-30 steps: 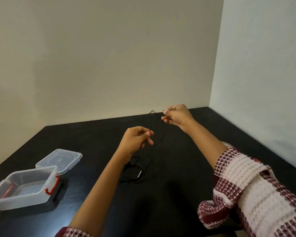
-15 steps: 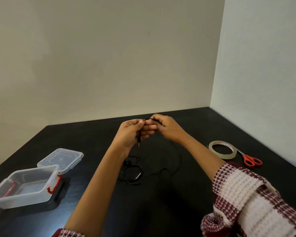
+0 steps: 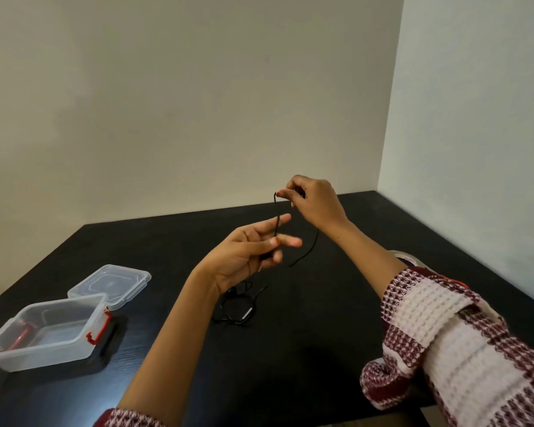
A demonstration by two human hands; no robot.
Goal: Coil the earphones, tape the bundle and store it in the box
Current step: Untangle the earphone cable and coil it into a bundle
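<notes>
Black earphones (image 3: 236, 309) lie partly tangled on the black table (image 3: 290, 365), and their cable rises into both hands. My right hand (image 3: 313, 200) pinches the cable at the top, above the table's far edge. My left hand (image 3: 247, 257) sits just below it, thumb pressing the cable against spread fingers, so a short taut stretch runs between the hands. A loose loop hangs down to the right of the left hand. The clear plastic box (image 3: 48, 334) with red clasps stands open at the left. The tape roll (image 3: 406, 257) is mostly hidden behind my right sleeve.
The box's clear lid (image 3: 110, 285) lies flat just behind the box. Two walls meet at the table's far right corner. A red bit of the scissors (image 3: 450, 282) shows at the edge of my right sleeve.
The hands were together half a second ago; my right hand has risen up and right with the cable, and my left hand has spread its fingers. My right arm now covers the tape and scissors.
</notes>
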